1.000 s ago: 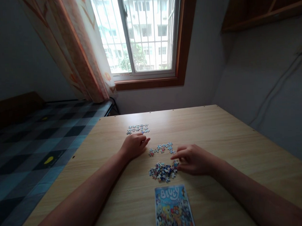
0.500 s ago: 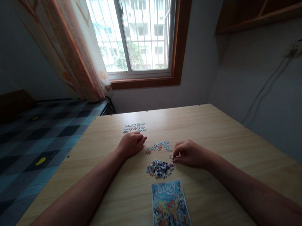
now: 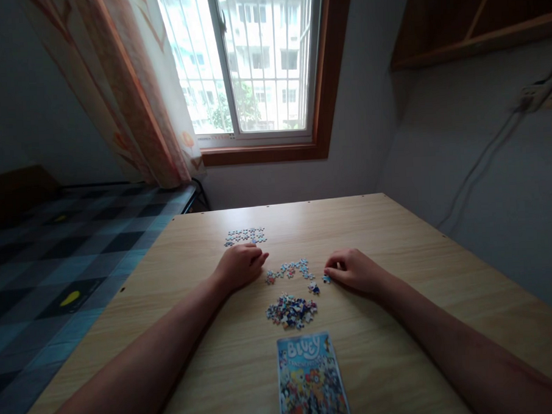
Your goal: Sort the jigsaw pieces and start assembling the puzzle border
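Note:
My left hand (image 3: 240,265) rests on the wooden table (image 3: 396,238) with its fingers curled loosely, just left of a short row of joined puzzle pieces (image 3: 290,270). My right hand (image 3: 353,269) lies to the right of that row, fingertips pinched on a small blue puzzle piece (image 3: 326,278). One loose piece (image 3: 313,288) lies beside it. A heap of loose puzzle pieces (image 3: 292,310) sits between my forearms. A Bluey picture card (image 3: 311,379) lies nearest me. A second small assembled patch (image 3: 245,236) is farther back.
A bed with a dark checked cover (image 3: 63,253) stands left of the table. A window (image 3: 251,61) with a patterned curtain (image 3: 129,91) is behind it. A wall with a cable and socket (image 3: 530,95) runs along the table's right side.
My right hand has moved from the heap's edge up and to the right, carrying a piece away from the heap. The left hand has stayed put.

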Demonstrator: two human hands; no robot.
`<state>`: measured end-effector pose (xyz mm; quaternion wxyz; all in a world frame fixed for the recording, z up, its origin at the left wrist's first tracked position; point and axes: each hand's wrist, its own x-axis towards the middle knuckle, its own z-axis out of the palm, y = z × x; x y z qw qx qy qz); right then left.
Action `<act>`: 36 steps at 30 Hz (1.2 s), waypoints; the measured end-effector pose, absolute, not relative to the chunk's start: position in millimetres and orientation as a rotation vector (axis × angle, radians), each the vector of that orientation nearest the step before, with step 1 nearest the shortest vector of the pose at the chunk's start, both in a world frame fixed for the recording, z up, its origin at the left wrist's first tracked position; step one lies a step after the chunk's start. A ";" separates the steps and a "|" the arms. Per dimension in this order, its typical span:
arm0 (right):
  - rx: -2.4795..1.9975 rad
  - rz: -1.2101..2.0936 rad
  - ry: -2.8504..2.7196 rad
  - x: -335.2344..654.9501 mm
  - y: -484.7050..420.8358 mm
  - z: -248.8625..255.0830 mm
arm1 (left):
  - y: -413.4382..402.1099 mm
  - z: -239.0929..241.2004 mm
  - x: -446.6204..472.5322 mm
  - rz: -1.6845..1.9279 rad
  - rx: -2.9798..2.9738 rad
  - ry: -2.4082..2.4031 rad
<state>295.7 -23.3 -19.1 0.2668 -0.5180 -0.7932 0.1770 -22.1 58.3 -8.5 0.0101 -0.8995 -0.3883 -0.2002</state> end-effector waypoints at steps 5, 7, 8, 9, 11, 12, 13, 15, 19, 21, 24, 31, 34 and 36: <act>-1.245 0.362 -2.225 287.0 -35.2 -11.3 | 58.4 -8.1 -21.5 -0.613 -2.806 -1.213; -1.172 0.344 -2.327 280.9 -40.2 -8.5 | 58.3 -7.9 -21.4 -0.615 -2.802 -1.215; -1.162 0.324 -2.363 278.3 -42.2 -7.2 | 58.2 -7.7 -21.3 -0.617 -2.802 -1.214; -1.162 0.303 -2.392 276.1 -43.8 -6.0 | 58.1 -7.5 -21.1 -0.618 -2.805 -1.211; -1.165 0.278 -2.422 273.2 -45.4 -4.3 | 57.7 -7.1 -20.6 -0.618 -2.812 -1.204; -1.167 0.273 -2.426 272.3 -45.6 -3.9 | 57.5 -6.9 -20.4 -0.617 -2.814 -1.204; -1.167 0.272 -2.425 271.9 -45.4 -4.0 | 57.5 -6.7 -20.2 -0.617 -2.815 -1.206; -1.164 0.287 -2.418 271.6 -44.2 -5.0 | 57.6 -6.7 -20.1 -0.615 -2.815 -1.209; -1.154 0.389 -2.397 272.9 -41.6 -7.7 | 58.7 -7.7 -20.7 -0.613 -2.811 -1.202; -1.150 0.423 -2.381 274.1 -41.4 -7.6 | 59.3 -8.3 -21.0 -0.617 -2.807 -1.199; -1.125 0.397 -2.372 276.2 -42.0 -6.0 | 59.5 -8.7 -21.3 -0.618 -2.802 -1.196; -1.084 0.207 -2.373 284.7 -33.9 -10.5 | 58.5 -8.5 -21.7 -0.615 -2.801 -1.197; -1.104 0.139 -2.376 287.0 -31.7 -11.1 | 58.6 -9.1 -21.9 -0.613 -2.797 -1.204; -1.102 0.139 -2.399 286.6 -33.7 -8.4 | 58.8 -9.4 -21.9 -0.610 -2.796 -1.203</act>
